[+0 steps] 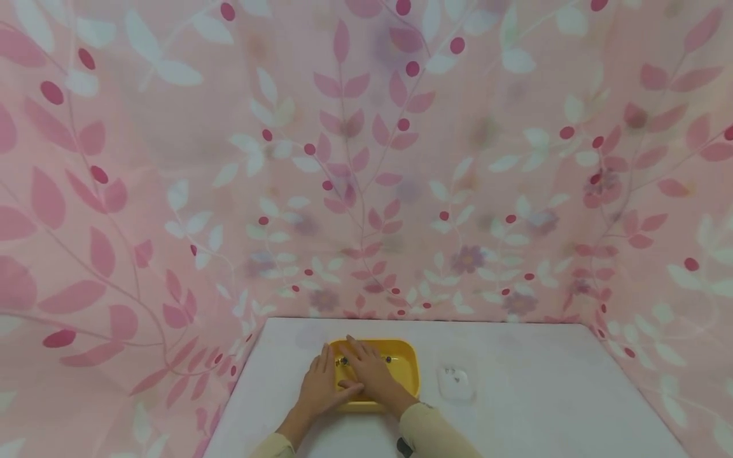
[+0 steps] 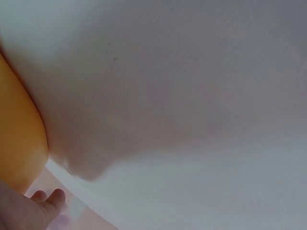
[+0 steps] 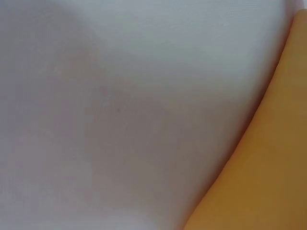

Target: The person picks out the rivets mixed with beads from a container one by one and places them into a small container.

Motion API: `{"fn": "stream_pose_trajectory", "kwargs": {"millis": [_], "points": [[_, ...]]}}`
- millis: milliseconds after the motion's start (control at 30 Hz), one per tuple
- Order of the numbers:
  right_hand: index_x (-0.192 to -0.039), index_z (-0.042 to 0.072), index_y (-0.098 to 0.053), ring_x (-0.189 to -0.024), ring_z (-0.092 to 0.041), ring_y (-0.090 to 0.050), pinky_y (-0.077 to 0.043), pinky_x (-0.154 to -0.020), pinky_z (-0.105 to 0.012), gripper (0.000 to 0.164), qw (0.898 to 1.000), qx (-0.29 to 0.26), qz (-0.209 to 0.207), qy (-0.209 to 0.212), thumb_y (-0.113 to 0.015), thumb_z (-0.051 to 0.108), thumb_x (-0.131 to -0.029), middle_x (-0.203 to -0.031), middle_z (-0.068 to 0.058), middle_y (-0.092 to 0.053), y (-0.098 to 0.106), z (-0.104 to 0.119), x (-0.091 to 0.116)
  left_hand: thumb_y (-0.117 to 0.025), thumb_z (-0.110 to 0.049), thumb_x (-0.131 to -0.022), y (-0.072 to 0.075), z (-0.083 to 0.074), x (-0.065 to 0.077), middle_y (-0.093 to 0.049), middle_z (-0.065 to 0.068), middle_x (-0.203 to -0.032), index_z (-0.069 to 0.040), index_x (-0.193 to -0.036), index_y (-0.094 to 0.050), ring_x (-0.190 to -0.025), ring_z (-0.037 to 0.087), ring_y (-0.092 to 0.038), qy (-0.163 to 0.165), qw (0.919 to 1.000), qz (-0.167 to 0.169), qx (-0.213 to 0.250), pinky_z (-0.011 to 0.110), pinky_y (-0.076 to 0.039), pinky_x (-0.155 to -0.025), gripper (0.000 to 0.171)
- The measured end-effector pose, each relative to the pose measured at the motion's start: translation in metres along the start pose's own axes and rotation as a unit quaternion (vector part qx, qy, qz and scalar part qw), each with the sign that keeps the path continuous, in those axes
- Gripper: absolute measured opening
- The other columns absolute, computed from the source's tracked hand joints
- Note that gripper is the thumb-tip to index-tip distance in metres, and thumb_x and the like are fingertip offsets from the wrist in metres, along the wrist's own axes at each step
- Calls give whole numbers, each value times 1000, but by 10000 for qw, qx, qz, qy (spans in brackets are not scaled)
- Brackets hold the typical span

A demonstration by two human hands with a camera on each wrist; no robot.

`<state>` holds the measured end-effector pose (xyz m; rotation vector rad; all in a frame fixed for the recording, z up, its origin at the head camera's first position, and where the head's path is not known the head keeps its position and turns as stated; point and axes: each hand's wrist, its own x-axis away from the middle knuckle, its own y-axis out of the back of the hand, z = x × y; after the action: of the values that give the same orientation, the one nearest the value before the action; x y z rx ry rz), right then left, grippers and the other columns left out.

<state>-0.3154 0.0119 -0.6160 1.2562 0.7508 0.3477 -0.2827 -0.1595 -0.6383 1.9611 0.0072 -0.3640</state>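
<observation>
At the bottom centre of the head view, a yellow tray (image 1: 409, 376) sits on a white table (image 1: 544, 394). The left hand (image 1: 321, 383), fingers straight, is at the tray's left edge; the right hand (image 1: 371, 374), fingers extended, is over the tray (whether it touches anything, I cannot tell). At least 2 small dark pieces (image 1: 388, 359) lie inside. Right of it, a clear dish (image 1: 458, 394) holds tiny bits (image 1: 449, 371).

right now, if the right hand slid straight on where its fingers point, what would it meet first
Probably the yellow tray, at its far rim near the left corner, though depth is unclear and the right hand might pass over it.
</observation>
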Motion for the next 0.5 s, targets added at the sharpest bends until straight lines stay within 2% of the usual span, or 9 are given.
{"fn": "stream_pose_trajectory", "kwargs": {"millis": [133,333,500], "points": [[-150,13,-42,-141,-34,-41,-38,-110,-55,73,9999,-95,46,-64,-64,52,-92,-159,-13,-34,-1,1,-1,-50,-82,-81,2,-5,2,-20,27,-161,6,-154,-21,-141,46,-35,105,9999,128,-33,58,-42,-105,118],[-144,14,-50,-135,-29,-48,-40,-110,-51,63,9996,-60,-271,-7,-56,54,-96,-148,-10,-50,-14,3,-4,-52,-78,-83,0,-7,7,-24,28,-159,7,-153,-25,-136,48,-39,110,9998,79,141,62,-44,-99,113],[-143,14,-51,-131,-23,-50,-38,-112,-47,63,9996,-161,178,-172,-54,56,-96,-141,-4,-56,-23,9,-7,-48,-79,-84,0,-6,12,-22,26,-161,6,-153,-25,-138,47,-37,157,9997,172,122,60,-43,-101,112]]}}
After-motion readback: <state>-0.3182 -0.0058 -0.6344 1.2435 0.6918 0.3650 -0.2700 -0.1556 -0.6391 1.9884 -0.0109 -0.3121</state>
